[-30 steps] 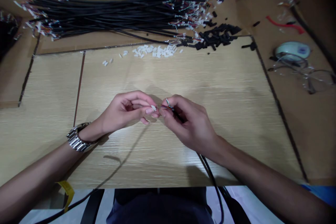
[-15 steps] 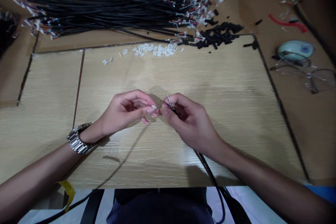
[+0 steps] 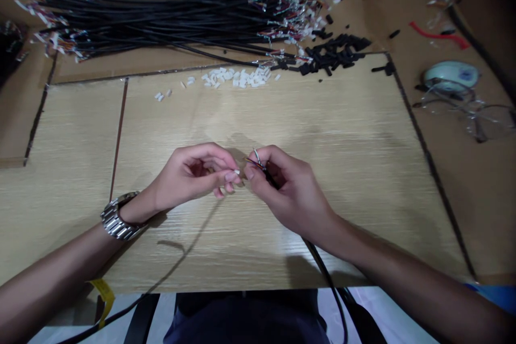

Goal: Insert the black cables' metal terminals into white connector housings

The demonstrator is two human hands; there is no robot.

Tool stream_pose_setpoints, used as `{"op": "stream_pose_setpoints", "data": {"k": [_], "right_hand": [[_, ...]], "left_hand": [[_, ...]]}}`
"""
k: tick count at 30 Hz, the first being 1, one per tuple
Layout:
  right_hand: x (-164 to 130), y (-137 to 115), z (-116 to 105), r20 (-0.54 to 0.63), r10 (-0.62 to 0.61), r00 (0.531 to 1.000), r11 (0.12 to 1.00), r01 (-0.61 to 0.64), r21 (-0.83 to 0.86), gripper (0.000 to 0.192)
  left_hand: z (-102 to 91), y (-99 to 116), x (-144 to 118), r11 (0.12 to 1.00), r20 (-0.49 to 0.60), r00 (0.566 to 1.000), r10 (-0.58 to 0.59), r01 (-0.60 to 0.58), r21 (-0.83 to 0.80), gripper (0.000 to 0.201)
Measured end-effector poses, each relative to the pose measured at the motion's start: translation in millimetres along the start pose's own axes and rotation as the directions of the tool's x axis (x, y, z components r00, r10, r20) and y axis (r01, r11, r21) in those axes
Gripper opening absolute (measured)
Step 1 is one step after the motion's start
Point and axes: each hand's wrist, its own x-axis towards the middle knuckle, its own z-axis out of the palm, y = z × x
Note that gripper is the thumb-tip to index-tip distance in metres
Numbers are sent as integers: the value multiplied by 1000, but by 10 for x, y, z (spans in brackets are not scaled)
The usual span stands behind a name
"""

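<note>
A black cable [image 3: 322, 271] with thin coloured wires [image 3: 257, 161] fanning from its stripped end sits at the middle of a wooden worktop [image 3: 342, 134], held just above the surface. The right hand [image 3: 288, 191] pinches the wire ends between thumb and forefinger, the other fingers curled around the cable, which trails off the near edge of the table. Touching it fingertip to fingertip, the left hand [image 3: 193, 174] nips a tiny white connector [image 3: 237, 171] between thumb and forefinger; a metal watch [image 3: 116, 217] is on that wrist. Farther back lie scattered white connectors [image 3: 236, 78], a heap of short black sleeves [image 3: 332, 54] and a long bundle of black cables [image 3: 161, 19]. At the far right rest a pale mouse [image 3: 451, 74] and spectacles [image 3: 475, 113]
</note>
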Motion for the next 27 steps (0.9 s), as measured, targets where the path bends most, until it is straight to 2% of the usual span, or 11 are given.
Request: {"op": "stream_pose_setpoints", "data": {"k": [9, 18, 22, 27], "right_hand": [[-14, -10, 13, -36, -116, 993, 990, 113, -79, 6], [-28, -21, -8, -49, -222, 974, 967, 214, -139, 7], [-44, -18, -8, -35, -303, 952, 937, 291, -195, 9], [-47, -10, -18, -22, -337, 941, 915, 321, -246, 11]], "left_hand": [[-36, 107, -6, 996, 43, 998, -48, 51, -68, 9], [-40, 36, 25, 990, 16, 997, -79, 80, -120, 17], [-34, 52, 31, 986, 30, 995, -94, 98, -136, 13], [-38, 51, 29, 985, 35, 993, -110, 113, -130, 12]]}}
